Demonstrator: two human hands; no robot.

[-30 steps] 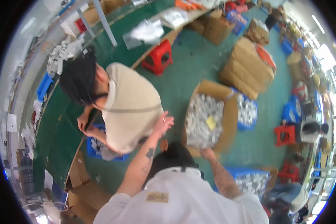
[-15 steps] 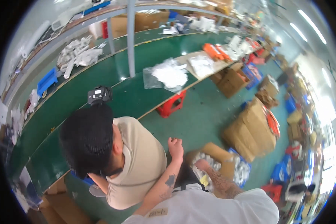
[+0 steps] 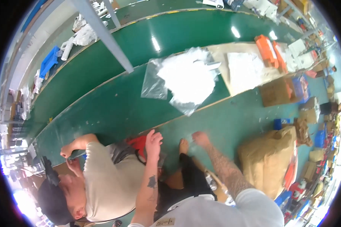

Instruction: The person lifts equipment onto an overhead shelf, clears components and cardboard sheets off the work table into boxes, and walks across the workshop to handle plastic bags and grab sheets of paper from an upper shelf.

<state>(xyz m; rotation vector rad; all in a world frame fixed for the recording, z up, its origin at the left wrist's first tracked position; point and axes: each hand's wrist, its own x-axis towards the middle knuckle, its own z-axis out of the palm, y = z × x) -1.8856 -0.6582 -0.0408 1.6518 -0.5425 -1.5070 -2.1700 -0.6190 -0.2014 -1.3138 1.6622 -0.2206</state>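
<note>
Green worktop [image 3: 98,100] lies beyond the left hand [image 3: 154,143], fingers loosely apart, and right hand [image 3: 201,139], fingers too blurred to judge, with a red stool [image 3: 140,143] near the left, where a careless swing could jostle the co-worker [image 3: 111,185].

Bright light bleaches the white pile [image 3: 187,79] and streaks the green surface [image 3: 193,32], edges bending.

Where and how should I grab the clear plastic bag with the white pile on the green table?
Probably pinch the clear plastic bag at its near corner, from the front edge of the green table, with your right hand: that corner tapers toward you, close to the edge. The white pile is too glaring to judge.
</note>
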